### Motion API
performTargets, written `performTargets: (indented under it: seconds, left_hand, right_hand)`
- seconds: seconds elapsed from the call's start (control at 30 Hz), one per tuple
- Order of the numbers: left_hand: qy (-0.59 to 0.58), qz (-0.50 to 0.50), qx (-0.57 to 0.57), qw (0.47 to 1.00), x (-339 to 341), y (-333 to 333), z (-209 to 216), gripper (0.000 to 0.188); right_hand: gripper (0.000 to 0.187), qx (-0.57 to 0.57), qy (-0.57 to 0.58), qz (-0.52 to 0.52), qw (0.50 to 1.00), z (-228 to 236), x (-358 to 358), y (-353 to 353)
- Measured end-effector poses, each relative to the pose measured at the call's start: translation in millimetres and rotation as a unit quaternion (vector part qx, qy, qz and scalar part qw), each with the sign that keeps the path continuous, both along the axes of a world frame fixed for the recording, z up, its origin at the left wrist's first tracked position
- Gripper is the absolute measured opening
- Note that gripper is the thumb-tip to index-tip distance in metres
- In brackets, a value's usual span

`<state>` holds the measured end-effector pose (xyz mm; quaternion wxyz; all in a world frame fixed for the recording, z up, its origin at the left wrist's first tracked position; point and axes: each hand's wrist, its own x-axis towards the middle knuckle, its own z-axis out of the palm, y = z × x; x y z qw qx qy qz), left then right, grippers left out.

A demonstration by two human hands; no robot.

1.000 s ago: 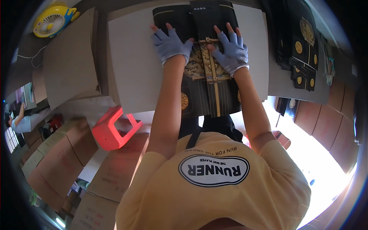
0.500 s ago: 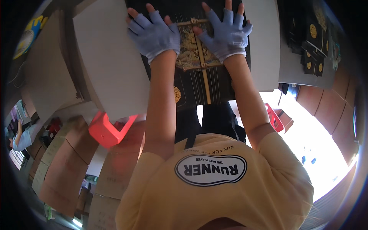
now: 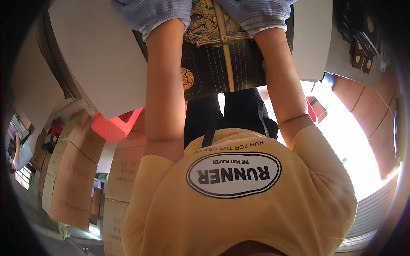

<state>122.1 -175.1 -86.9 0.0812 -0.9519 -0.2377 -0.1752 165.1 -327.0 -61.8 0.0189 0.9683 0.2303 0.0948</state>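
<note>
A black printed panel [image 3: 205, 64] lies on the pale work surface in front of me. It bears a gold dragon pattern, a gold centre strip, thin dashed lines and a round gold emblem. On its left side rests my left hand [image 3: 156, 13], in a blue-grey striped glove, back upward and spread. My right hand [image 3: 260, 15], gloved alike, lies flat across the right side, with the dragon pattern between the two. The upper edge of the view cuts off most of the fingers on both hands. Neither hand visibly grips anything.
Large pale sheets or boards [image 3: 94, 51] flank the panel. Several smaller black-and-gold pieces [image 3: 363, 55] lie at the far right. A red plastic stool [image 3: 115, 126] stands below the table at left, near stacked cardboard boxes [image 3: 74, 183]. Another person [image 3: 23, 151] is at the far left.
My view has shifted, so both hands and the panel appear higher and larger, and the fingers have passed out of the top edge. Both hands remain on the panel.
</note>
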Motion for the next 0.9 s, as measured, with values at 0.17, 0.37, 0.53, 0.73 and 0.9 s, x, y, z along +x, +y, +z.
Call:
performTargets:
  seconds: [0.17, 0.37, 0.53, 0.73, 0.9]
  left_hand:
    - [0.029, 0.029, 0.015, 0.999, -7, -3, 8, 0.053]
    - [0.04, -0.012, -0.002, 0.999, -6, -2, 6, 0.054]
    - [0.039, -0.003, -0.018, 0.999, -9, 0, 5, 0.055]
    - [0.062, -0.105, -0.144, 0.982, -46, -36, 12, 0.057]
    - [0.043, -0.133, -0.23, 0.963, -84, -84, 7, 0.063]
  right_hand:
    - [0.068, 0.025, 0.011, 0.027, 0.999, 2, -2, 2]
    - [0.069, -0.008, 0.02, 0.001, 1.0, 1, 2, -2]
    - [0.073, 0.047, 0.058, 0.012, 0.997, 5, 0, 1]
    - [0.067, 0.052, 0.055, 0.009, 0.997, -1, 0, 1]
    - [0.063, 0.002, 0.081, 0.019, 0.996, 2, 6, 4]
